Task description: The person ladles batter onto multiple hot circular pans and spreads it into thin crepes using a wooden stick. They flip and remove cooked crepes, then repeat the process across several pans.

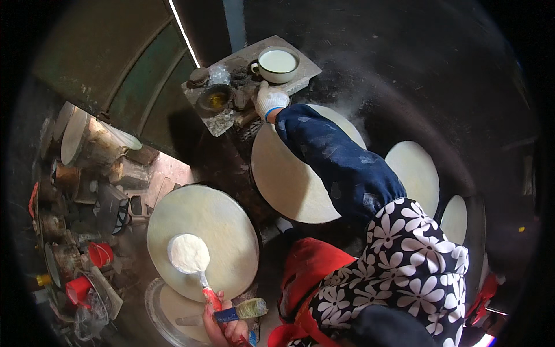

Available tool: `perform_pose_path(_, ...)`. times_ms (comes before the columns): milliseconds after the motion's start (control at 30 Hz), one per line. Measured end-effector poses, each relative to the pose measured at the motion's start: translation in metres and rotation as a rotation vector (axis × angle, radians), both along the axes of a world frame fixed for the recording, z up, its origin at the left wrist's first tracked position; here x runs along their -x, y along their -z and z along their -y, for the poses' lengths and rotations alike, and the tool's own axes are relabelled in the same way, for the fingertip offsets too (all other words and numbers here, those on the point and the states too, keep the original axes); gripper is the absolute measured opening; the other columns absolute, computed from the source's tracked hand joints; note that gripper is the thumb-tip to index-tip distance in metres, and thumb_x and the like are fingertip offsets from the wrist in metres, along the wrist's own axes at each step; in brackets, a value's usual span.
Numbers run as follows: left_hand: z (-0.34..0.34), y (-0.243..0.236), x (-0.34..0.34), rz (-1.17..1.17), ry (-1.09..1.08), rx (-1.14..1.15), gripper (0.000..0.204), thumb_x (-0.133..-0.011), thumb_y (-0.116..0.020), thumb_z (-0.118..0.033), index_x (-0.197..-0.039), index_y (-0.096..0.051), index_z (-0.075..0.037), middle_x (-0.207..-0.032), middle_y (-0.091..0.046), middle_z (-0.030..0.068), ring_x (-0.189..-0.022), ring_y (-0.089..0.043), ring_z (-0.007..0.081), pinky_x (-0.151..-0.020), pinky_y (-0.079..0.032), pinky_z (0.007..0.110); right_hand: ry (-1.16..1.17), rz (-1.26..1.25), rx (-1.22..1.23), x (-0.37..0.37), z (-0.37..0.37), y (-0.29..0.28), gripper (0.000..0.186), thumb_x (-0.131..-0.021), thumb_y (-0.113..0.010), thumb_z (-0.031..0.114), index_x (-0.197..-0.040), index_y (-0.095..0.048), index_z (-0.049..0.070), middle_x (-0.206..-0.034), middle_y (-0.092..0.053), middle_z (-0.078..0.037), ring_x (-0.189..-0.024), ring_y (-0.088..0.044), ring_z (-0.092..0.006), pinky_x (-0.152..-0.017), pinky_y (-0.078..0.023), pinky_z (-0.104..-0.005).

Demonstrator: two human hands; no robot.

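My left hand (pixel 231 328), bare, is closed around the red handle of a ladle (pixel 189 254) filled with something white. The same hand also holds a scraper (pixel 226 314) with a blue-wrapped handle and a thin blade. The ladle is over a round disc (pixel 225 231) with a pale surface. On the far side, my right hand (pixel 270 100) in a white knitted glove is curled at the edge of a stone slab (pixel 300 63). What its fingers hold is hidden. Just beyond it stands a cup-like bowl (pixel 278 63) of white liquid.
A dark bowl (pixel 215 99) with yellowish liquid sits on the slab. Another large pale disc (pixel 289 173) lies under my right arm, with more (pixel 413 176) to the right. Red buckets (pixel 100 254) and clutter fill the left. A green metal panel (pixel 144 87) stands behind.
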State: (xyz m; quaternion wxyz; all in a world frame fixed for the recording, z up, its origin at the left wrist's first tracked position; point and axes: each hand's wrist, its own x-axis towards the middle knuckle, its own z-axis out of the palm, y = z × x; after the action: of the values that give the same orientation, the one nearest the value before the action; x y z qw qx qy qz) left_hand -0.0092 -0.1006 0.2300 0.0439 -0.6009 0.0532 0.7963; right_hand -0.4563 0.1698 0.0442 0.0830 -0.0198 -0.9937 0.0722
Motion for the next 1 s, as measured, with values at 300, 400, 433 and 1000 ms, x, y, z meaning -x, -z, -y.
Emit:
perform_pose_path(300, -0.008, -0.031, 0.008, 0.049, -0.065, -0.031, 0.029, -0.096, -0.041, -0.045, -0.113, -0.051, -0.024, -0.043, -0.036, -0.0007, -0.026, -0.025, 0.0117, -0.024, -0.021, 0.024, -0.018, -0.041, 0.034, -0.003, 0.016, -0.022, 0.05, -0.074, -0.061, 0.011, -0.122, -0.048, 0.005, -0.094, -0.064, -0.015, -0.093, -0.061, -0.0327, -0.077, -0.05, -0.0423)
perform_pose_path(400, -0.012, -0.041, 0.014, 0.095, -0.09, 0.042, 0.035, -0.096, -0.041, -0.043, -0.119, -0.048, -0.017, -0.049, -0.043, 0.0003, -0.026, -0.025, 0.0114, -0.024, -0.021, 0.024, -0.002, -0.045, 0.344, -0.008, 0.024, -0.034, 0.053, -0.074, -0.062, 0.013, -0.124, -0.047, 0.003, -0.098, -0.063, -0.018, -0.096, -0.06, -0.0352, -0.081, -0.048, -0.0419)
perform_pose_path(433, -0.012, -0.04, 0.01, 0.035, -0.146, 0.009, 0.036, -0.096, -0.041, -0.042, -0.119, -0.048, -0.014, -0.052, -0.045, 0.0007, -0.026, -0.026, 0.0112, -0.024, -0.021, 0.024, 0.016, -0.066, 0.471, -0.01, 0.027, -0.038, 0.054, -0.074, -0.062, 0.014, -0.125, -0.047, 0.002, -0.1, -0.063, -0.019, -0.098, -0.059, -0.0359, -0.083, -0.048, -0.0415)
perform_pose_path(1000, -0.009, -0.055, 0.002, -0.187, 0.099, -0.101, 0.047, -0.096, -0.031, -0.052, -0.117, -0.055, -0.017, -0.04, -0.037, 0.0014, -0.026, -0.027, 0.0108, -0.025, -0.023, 0.024, 0.033, -0.02, 0.55, -0.006, 0.016, -0.064, 0.036, -0.077, -0.063, 0.021, -0.108, -0.059, 0.004, -0.096, -0.063, -0.022, -0.093, -0.061, -0.0363, -0.08, -0.049, -0.0422)
